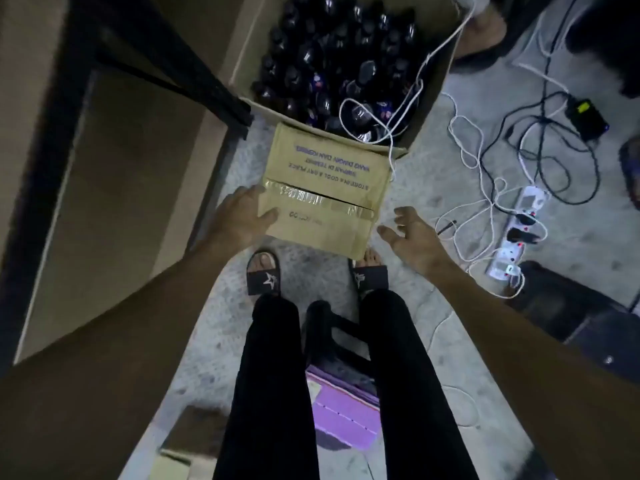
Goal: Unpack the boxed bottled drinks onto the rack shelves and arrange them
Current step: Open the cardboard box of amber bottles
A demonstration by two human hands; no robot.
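Standing open on the floor (433,174), the cardboard box (246,39) is packed with dark bottled drinks (332,57), their caps and shoulders pointing up and some showing a bit of blue label. On the near side of the box its front flap (329,174) is folded out and down towards the person, with upside-down print and a strip of shiny tape across a split.

The left hand (242,220) grips the left edge of that flap near its outer corner, thumb pressed on the top face and fingers set against the side. The right hand (412,240) hovers just beside the flap's right edge, apart from it, fingers spread and relaxed with nothing in them.

A white cable (433,53) drapes over the box's right wall, loops across the bottles nearest the flap and hangs down past the flap's right corner. Left of the box stands the rack (180,74), one dark metal bar ending at the box's near left corner, with a brown shelf (114,202) below it; no bottles show on it.

Right of the box, on the floor, lie tangled black and white leads, a white power strip (519,230) with plugs in it, and a black adapter (587,117) with a yellow label. Beyond the box's far right corner is another person's foot (485,29).

Just under the flap's outer edge are the person's feet in black sandals (263,275), below black trousers (270,375). Between the legs a purple surface (346,410) shows; I cannot tell what it is.
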